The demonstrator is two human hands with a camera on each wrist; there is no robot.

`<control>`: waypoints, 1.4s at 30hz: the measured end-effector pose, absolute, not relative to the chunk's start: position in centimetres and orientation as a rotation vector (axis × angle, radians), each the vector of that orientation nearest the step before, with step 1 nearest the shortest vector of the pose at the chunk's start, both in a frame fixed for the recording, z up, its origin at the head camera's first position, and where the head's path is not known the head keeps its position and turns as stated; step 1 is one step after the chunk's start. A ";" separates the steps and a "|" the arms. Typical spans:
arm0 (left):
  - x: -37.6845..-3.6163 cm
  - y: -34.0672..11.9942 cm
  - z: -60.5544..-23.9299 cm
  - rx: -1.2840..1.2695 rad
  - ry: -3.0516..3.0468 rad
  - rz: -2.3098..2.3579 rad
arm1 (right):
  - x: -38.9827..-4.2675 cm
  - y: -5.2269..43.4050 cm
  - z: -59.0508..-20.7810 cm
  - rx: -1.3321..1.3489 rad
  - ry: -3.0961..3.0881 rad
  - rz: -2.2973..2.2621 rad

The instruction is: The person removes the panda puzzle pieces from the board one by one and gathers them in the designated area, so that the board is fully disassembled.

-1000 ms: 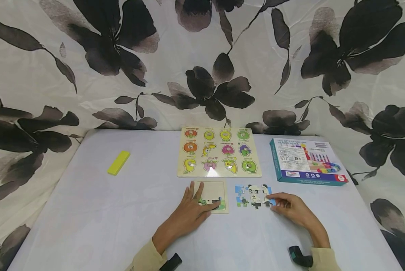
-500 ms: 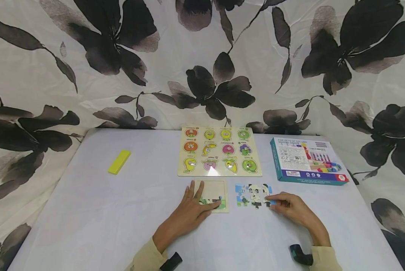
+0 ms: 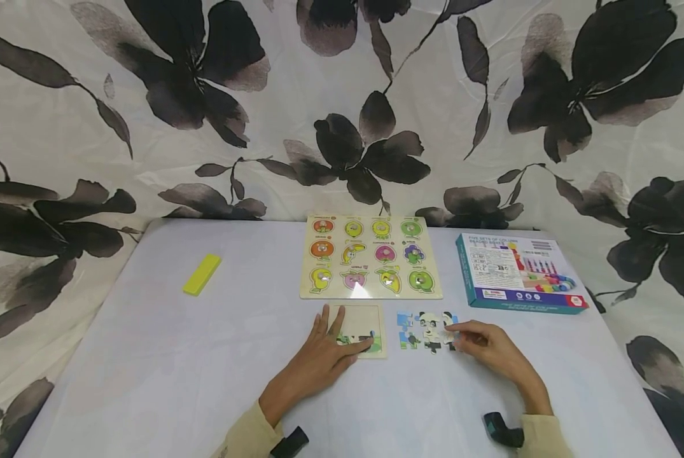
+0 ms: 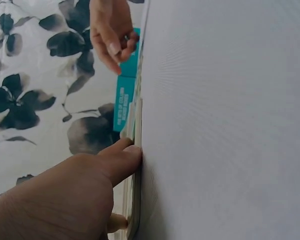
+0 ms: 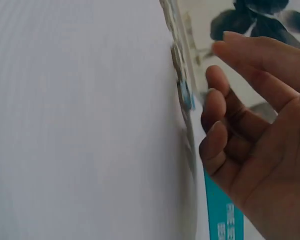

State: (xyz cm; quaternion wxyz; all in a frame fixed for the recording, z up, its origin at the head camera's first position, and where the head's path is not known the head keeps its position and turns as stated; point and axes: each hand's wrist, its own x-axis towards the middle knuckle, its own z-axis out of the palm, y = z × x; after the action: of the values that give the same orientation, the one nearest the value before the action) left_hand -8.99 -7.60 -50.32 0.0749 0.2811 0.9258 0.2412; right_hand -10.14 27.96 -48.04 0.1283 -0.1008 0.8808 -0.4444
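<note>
Beside the panda puzzle, the right hand has crept closer, fingers curled on an edge piece; the left hand stays flat on the puzzle tray.

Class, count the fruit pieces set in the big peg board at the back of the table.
12, on the peg board: three rows of four, back, middle and front. None appears hidden.

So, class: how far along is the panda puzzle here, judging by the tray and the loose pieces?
Barely begun. The puzzle tray holds only a few pieces along its lower edge, under the left hand pressing it flat. The right hand touches the edge of the panda pieces, which lie beside the tray on the table. Nearly all pieces remain outside.
</note>
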 end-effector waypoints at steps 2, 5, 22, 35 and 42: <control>-9.0 -7.6 -50.4 0.846 2.788 0.721 | -10.4 26.7 -47.8 -0.317 2.542 -1.326; -9.0 -7.7 -50.4 0.843 2.803 0.709 | -10.9 24.4 -47.6 -0.385 2.517 -1.358; -7.8 -9.3 -50.0 0.700 2.807 0.714 | -12.6 13.8 -47.0 -0.664 2.479 -1.357; -7.7 -9.3 -49.5 0.759 2.781 0.672 | -13.5 10.4 -48.7 -0.792 2.532 -1.168; -7.8 -9.3 -49.6 0.765 2.797 0.669 | -13.4 10.3 -48.6 -0.795 2.527 -1.149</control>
State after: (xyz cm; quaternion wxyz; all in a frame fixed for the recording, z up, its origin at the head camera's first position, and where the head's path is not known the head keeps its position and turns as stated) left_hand -7.77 -9.27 -49.60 0.0828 0.2561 0.9367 0.2240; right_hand -13.39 10.31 -48.59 0.1267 -0.2732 0.8681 -0.3946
